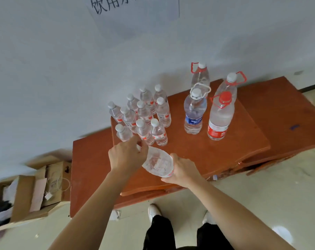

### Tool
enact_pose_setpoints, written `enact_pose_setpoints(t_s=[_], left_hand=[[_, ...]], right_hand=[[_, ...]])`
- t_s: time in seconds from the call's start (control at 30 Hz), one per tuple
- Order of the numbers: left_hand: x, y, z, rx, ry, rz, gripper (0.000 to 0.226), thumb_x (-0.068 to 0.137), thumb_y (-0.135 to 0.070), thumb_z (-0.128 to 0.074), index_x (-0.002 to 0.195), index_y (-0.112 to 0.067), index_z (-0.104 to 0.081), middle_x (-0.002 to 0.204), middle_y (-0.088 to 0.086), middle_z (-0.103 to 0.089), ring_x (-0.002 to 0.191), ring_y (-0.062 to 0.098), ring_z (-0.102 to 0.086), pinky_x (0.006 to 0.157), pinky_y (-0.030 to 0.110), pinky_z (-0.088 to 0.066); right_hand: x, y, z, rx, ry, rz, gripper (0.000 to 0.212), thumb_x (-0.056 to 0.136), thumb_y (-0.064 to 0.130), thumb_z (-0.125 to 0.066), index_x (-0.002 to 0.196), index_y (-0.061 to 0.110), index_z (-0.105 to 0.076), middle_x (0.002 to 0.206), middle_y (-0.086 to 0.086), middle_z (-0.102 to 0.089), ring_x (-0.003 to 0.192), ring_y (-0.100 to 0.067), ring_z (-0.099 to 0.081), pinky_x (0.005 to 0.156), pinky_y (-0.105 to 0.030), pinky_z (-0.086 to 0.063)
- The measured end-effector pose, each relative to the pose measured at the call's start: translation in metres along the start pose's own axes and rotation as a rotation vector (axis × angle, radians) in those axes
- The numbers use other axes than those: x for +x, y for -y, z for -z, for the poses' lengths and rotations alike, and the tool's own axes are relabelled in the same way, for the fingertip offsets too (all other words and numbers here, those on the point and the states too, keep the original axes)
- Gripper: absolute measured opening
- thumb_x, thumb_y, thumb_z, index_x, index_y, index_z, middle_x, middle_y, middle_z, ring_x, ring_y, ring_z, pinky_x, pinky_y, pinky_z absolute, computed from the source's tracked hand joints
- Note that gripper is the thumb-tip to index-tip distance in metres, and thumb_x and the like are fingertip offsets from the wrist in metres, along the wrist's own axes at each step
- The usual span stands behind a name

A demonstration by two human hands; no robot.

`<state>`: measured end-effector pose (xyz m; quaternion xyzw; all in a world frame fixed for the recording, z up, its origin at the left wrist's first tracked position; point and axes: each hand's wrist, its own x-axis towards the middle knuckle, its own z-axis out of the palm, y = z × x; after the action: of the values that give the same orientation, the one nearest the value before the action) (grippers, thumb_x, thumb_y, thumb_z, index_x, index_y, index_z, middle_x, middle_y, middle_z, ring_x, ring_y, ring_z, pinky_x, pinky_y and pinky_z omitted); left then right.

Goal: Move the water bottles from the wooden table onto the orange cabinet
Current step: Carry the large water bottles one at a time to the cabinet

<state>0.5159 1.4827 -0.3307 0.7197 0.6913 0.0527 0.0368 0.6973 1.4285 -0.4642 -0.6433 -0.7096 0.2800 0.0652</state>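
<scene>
A large clear water bottle (pixel 157 162) hangs tilted above the front of the orange cabinet (pixel 216 150). My left hand (pixel 126 156) grips its neck end, and my right hand (pixel 182 171) holds its base. Several small white-capped bottles (pixel 144 116) stand clustered at the cabinet's back left. To their right stand several big bottles: one with a blue label (pixel 194 112), one with a red cap and red label (pixel 220 118), and two behind with red handles (pixel 201 74).
The white wall behind carries a paper sign (pixel 133 6). Open cardboard boxes (pixel 26 192) with clutter sit on the floor at the left. My shoes (pixel 154 212) and dark trouser legs are on the pale floor before the cabinet.
</scene>
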Motion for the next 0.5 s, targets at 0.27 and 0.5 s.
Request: enact_pose_setpoints(t_s=[0.27,0.5], left_hand=[[0.055,0.056,-0.047,-0.058,-0.048,-0.248,0.033,0.093,-0.045,-0.046,0.082,-0.023,-0.067,0.047,-0.007,-0.054,0.039,0.02,-0.05,0.048,0.022,-0.036],[0.089,0.091,-0.059,-0.189,-0.111,-0.338,0.033,0.088,-0.044,-0.047,0.074,-0.02,-0.065,0.046,-0.008,-0.048,0.038,0.019,-0.041,0.048,0.023,-0.033]], right_hand=[[0.069,0.055,-0.056,0.186,0.064,-0.209,0.103,0.068,0.067,-0.082,0.148,0.024,-0.033,0.131,0.003,-0.065,0.114,-0.022,-0.067,0.091,-0.035,-0.056],[0.102,0.087,-0.077,0.31,0.029,-0.267,0.1,0.067,0.077,-0.074,0.146,0.03,-0.034,0.131,0.01,-0.065,0.114,-0.016,-0.067,0.092,-0.035,-0.057]])
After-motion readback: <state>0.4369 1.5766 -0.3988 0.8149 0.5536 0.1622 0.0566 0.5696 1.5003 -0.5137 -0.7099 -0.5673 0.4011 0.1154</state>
